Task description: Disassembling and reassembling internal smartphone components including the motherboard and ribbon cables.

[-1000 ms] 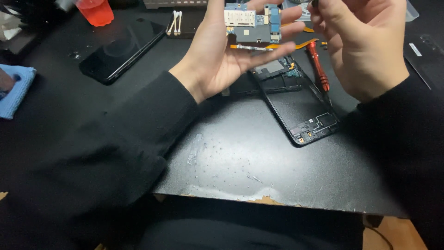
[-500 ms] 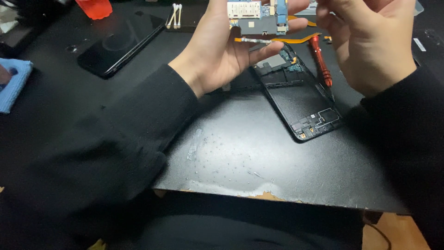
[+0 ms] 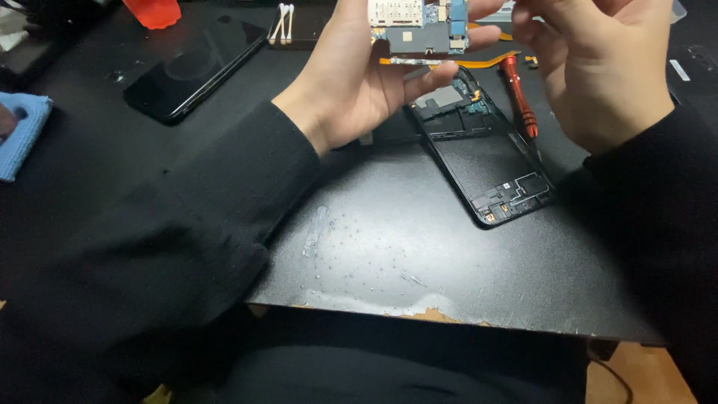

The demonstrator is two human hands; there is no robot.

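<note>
My left hand [image 3: 359, 82] is raised above the table and holds a small blue and silver phone circuit board [image 3: 419, 26] between thumb and fingers. My right hand [image 3: 598, 67] hovers beside it at the upper right, fingers curled near the board's right edge; whether it pinches anything is hidden. Below both hands an opened black phone frame [image 3: 486, 161] lies on the black work mat [image 3: 419, 254], its inner parts exposed. A red-handled screwdriver [image 3: 518, 97] rests just right of the frame.
A black phone [image 3: 194, 67] lies face up at the upper left. Two cotton swabs [image 3: 283, 21] and a red cup [image 3: 153, 11] sit at the back. A blue cloth [image 3: 21, 131] is at the left edge. An orange flex cable [image 3: 490, 60] lies behind the frame.
Both hands have risen toward the top of the view with the circuit board, which is now partly cut off. The view has shifted slightly.
</note>
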